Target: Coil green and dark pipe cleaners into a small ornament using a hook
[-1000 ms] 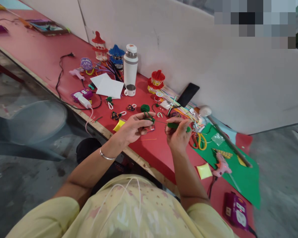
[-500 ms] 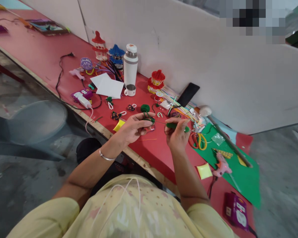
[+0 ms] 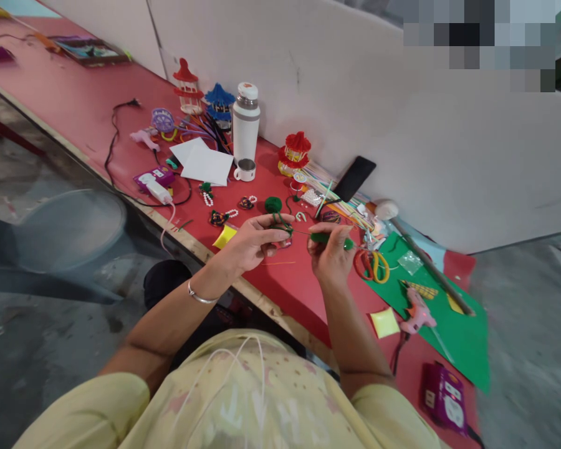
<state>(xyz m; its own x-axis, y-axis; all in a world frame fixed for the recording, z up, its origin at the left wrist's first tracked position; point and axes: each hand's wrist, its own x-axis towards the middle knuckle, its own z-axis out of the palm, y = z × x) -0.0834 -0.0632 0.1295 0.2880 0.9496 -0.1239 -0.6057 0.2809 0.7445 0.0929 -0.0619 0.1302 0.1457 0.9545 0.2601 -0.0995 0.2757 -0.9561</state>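
Between the thumb and fingers of my left hand is a small piece of dark green yarn work. A strand runs from it toward a green yarn ball on the table just beyond. My right hand grips the green handle of a crochet hook, whose thin metal shaft points left to the yarn. The hook's tip is too small to make out. Beaded yarn trinkets lie left of my hands, and a yellow pad is by my left wrist.
On the red table stand a white thermos and its cup. Scissors, a pink glue gun and a green sheet are at right. A black phone leans near the partition. Purple power boxes have cords.
My right hand has shifted slightly left with the crochet hook, closer to my left hand. My left hand stays nearly in place.
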